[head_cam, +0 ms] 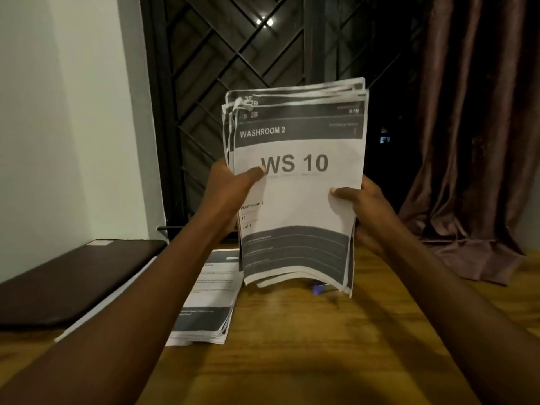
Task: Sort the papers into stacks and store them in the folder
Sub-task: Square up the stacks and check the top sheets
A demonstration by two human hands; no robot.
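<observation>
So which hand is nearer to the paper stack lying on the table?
Left. The left hand grips the held papers above the table stack; the right hand grips their opposite edge, farther away.

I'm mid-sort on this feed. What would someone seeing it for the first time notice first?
The upright sheaf of papers, its front sheet reading WS 10 and WASHROOM 2, fills the centre. The left hand and right hand grip it at its side edges above the wooden table. A second stack lies flat on the table at lower left, beside a dark flat case, possibly the folder, by the wall.
</observation>
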